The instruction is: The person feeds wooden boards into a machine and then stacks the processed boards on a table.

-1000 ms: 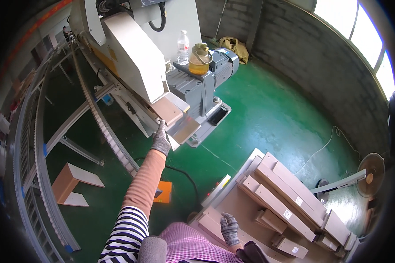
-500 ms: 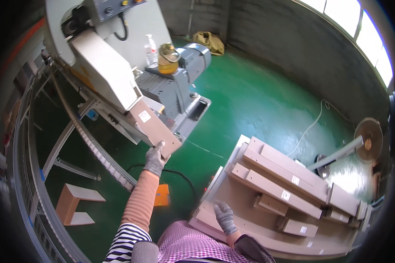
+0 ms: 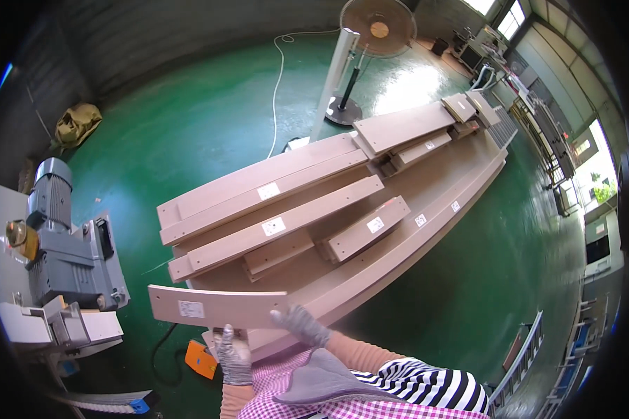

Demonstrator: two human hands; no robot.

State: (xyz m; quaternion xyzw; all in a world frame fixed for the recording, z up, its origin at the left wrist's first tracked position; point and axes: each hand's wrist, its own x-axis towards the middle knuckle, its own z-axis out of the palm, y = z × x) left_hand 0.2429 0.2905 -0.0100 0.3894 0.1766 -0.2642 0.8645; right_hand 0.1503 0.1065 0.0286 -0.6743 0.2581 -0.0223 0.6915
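A flat pinkish-beige board point(image 3: 237, 308) with a white label is held up in front of me, lying across my view. My left hand point(image 3: 233, 357), in a grey work glove, grips its lower edge from below. The gloved right hand point(image 3: 302, 325) is closed at the board's right end, its fingertips on the face and slightly blurred. Just beyond the board is a long stack of similar boards, with a labelled narrow board point(image 3: 286, 223) and a short board point(image 3: 370, 229) on top.
A grey machine motor point(image 3: 63, 258) stands at the left, with an orange box point(image 3: 201, 359) on the floor near my left hand. Behind the stack are a pedestal fan point(image 3: 379, 29) and a white cable point(image 3: 278, 91) on the green floor point(image 3: 189, 119).
I have turned right, from the machine toward the stack. The board has come away from the machine in my left hand, and my right hand has moved from beside the stack to its end.
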